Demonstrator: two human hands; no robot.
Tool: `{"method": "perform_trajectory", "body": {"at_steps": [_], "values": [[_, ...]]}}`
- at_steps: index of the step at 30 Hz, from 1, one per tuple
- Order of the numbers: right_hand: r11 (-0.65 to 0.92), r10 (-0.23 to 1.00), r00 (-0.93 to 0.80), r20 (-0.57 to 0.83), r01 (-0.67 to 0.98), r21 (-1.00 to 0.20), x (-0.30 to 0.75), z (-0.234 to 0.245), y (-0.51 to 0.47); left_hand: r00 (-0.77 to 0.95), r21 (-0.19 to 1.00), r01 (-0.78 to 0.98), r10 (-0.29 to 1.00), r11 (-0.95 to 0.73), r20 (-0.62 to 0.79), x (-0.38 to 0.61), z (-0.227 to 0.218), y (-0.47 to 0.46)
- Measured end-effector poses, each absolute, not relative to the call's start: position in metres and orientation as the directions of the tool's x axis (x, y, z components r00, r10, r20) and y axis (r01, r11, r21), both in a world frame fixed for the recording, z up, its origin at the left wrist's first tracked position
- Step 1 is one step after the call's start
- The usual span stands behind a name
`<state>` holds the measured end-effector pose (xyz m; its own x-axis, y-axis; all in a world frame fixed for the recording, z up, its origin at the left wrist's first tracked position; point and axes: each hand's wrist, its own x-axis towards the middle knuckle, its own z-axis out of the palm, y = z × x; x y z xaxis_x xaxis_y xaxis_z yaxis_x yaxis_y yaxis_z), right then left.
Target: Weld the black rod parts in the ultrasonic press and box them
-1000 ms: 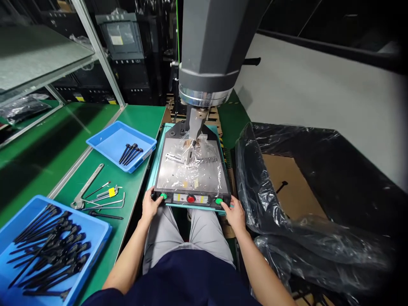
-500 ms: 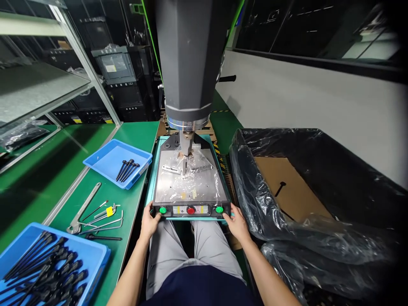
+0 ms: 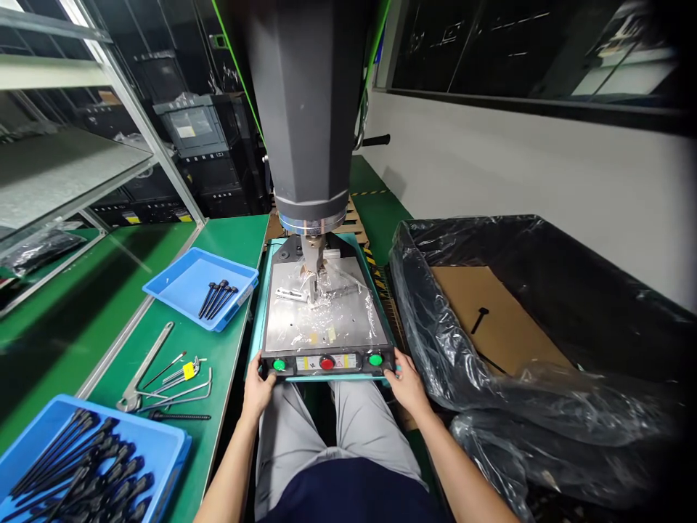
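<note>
My left hand (image 3: pixel 257 389) and my right hand (image 3: pixel 407 385) rest on the two front corners of the press's control panel (image 3: pixel 305 362), fingers curled under its edge. Both green buttons, the left one (image 3: pixel 279 365) and the right one (image 3: pixel 375 359), show uncovered beside my thumbs, with a red button (image 3: pixel 327 362) between them. The grey press head (image 3: pixel 310 109) stands over the metal plate (image 3: pixel 348 327), which is covered with clear film. Its horn (image 3: pixel 311 265) is down on a small part at the plate's back.
A small blue tray (image 3: pixel 177 274) holds several black pins (image 3: pixel 216 298). A large blue tray (image 3: pixel 152 439) at the front left holds many more black pins. A wrench (image 3: pixel 146 365) and hex keys (image 3: pixel 182 383) lie on the green bench. A bag-lined cardboard box (image 3: pixel 506 341) stands at the right.
My thumbs have come off the green buttons and both hands have slid down to the panel's corners. The view has tilted upward, showing more of the press head.
</note>
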<state>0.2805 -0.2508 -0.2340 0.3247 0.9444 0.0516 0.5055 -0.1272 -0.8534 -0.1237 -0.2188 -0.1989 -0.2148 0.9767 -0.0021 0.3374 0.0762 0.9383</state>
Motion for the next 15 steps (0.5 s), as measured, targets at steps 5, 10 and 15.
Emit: {"method": "perform_trajectory", "body": {"at_steps": [5, 10, 15], "values": [[-0.129, 0.943, 0.331, 0.047, 0.489, -0.863, 0.281, -0.238, -0.251, -0.222, 0.972, 0.212, 0.974, 0.097, -0.049, -0.124, -0.187, -0.217], [-0.149, 0.941, 0.339, 0.022, 0.47, -0.87, 0.287, -0.232, -0.248, -0.319, 0.969, 0.201, 0.945, 0.146, -0.076, -0.131, -0.174, -0.209], [-0.071, 0.897, 0.411, 0.166, 0.502, -0.862, 0.281, -0.192, -0.224, -0.352, 0.972, 0.233, 0.935, 0.038, 0.048, -0.127, -0.149, -0.186]]}}
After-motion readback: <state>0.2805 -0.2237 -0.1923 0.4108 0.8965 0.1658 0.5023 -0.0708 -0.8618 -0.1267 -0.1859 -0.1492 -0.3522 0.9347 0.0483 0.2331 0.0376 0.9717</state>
